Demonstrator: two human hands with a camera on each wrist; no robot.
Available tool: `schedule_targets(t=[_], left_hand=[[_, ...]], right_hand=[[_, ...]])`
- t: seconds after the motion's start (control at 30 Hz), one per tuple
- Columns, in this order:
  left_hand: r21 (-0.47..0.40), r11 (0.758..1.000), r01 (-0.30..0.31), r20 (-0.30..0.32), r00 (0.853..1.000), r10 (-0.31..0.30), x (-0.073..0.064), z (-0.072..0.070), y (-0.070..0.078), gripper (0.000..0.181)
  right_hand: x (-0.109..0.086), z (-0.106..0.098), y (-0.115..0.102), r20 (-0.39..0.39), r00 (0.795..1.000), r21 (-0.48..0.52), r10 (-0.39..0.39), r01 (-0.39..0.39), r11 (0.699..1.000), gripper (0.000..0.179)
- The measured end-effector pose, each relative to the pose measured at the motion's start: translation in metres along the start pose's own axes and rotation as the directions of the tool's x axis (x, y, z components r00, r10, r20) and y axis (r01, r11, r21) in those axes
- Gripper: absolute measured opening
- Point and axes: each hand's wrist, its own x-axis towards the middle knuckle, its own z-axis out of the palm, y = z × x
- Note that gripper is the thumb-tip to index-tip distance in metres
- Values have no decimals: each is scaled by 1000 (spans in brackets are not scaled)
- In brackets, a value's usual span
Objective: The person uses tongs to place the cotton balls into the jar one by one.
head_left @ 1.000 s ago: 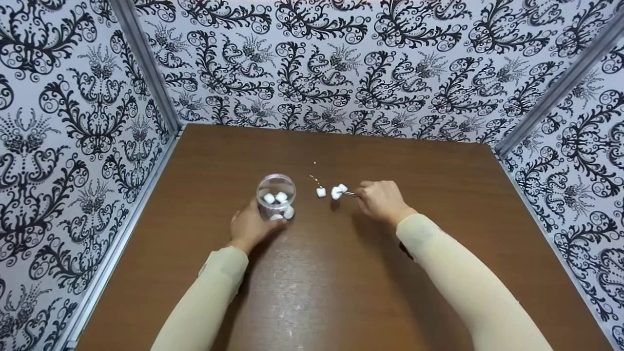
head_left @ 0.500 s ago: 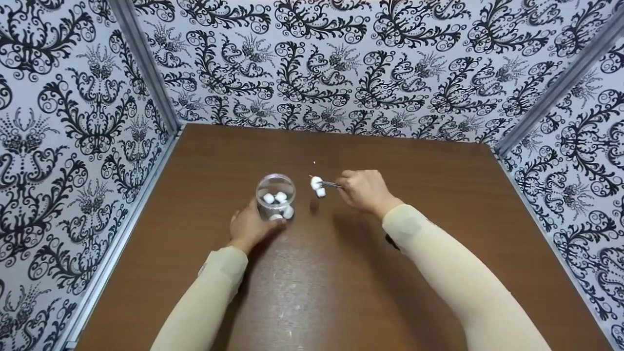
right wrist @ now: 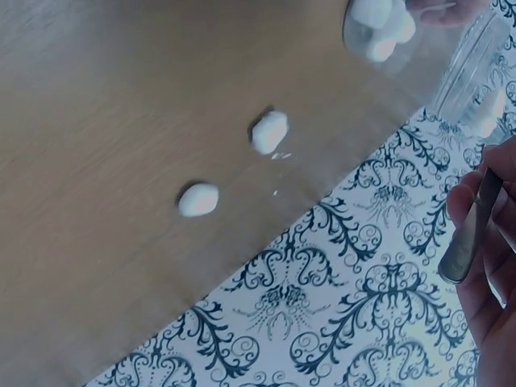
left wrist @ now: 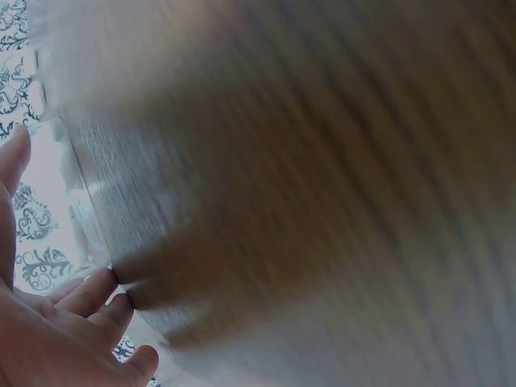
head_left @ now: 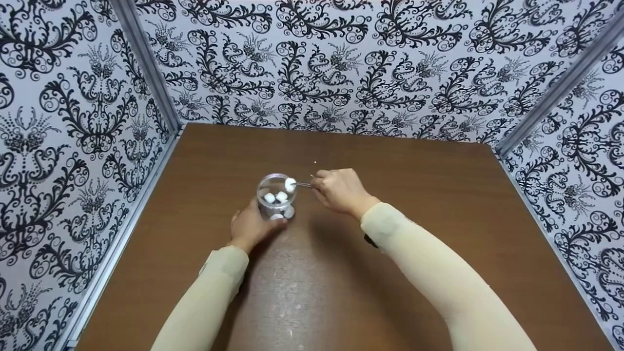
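Observation:
My left hand (head_left: 253, 224) grips a clear plastic jar (head_left: 276, 176) from its left side, thumb across the near side. Several white marshmallows (head_left: 281, 196) lie inside it. In the left wrist view, the fingers of my left hand (left wrist: 64, 330) lie around the jar's clear wall (left wrist: 89, 218). With my right hand (head_left: 341, 191) I hold metal tweezers (head_left: 303, 185), whose tips pinch a marshmallow (head_left: 290, 184) at the jar's right rim. The right wrist view shows the tweezers' broad end (right wrist: 461, 262) sticking out of my right hand (right wrist: 496, 242).
Two loose marshmallows, one nearer the jar (right wrist: 270, 131) and one farther off (right wrist: 198, 200), lie on the brown table (head_left: 414, 195). My right hand hides them in the head view. Small white crumbs (head_left: 315, 162) lie behind that hand. Patterned walls (head_left: 321, 63) enclose the table.
My right hand has moved left, carrying the pinched marshmallow from over the table to the jar's rim. The left hand and the jar have stayed in place.

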Motion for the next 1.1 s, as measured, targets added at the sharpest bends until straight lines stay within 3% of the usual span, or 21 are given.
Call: schedule_targets(t=[0.53,0.93,1.1], left_hand=[[-7,1000,-14,-31,999,14,-1,1,1,99],[5,1000,-8,-17,1000,8,0,2,-2,104],[11,1000,-15,-23,1000,15,0,3,-2,104]], right_hand=[[2,13,-12,41,999,5,-18,17,1000,14],[0,9,-12,104,995,-8,-5,6,1000,10],[-3,6,-6,89,996,5,7,-8,1000,9]])
